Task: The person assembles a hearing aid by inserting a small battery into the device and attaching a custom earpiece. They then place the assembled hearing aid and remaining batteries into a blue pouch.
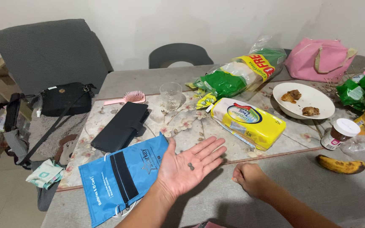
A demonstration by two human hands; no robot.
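Dark and tiny, two little button-like discs [191,166] sit loose in the hollow of our left hand [186,166], which lies palm up and spread flat, fingers apart, clamped on nothing. Our right hand [250,179] rests just beside it on the grey table [317,198], fingers curled together into a loose fist; we cannot tell whether anything is pinched inside.

Those discs look light, hard and smooth, we'd judge, the sort that slide off a tilted palm. A fingertip pinch by the edges would be the place to take them, one at a time. They lie right at the palm's middle, and a short way left of the right knuckles.

Working outward now: a blue zip pouch [121,179] lies under and beside our left wrist, a black wallet [123,126] past it, then a pink hairbrush [127,99] and a clear glass [171,95]. Ahead sits a yellow bread bag [248,122], with a green and yellow bag [237,74] behind. Off right we've got a white plate [313,95] with fried pieces, a small capped cup [339,133] and a banana [341,165].
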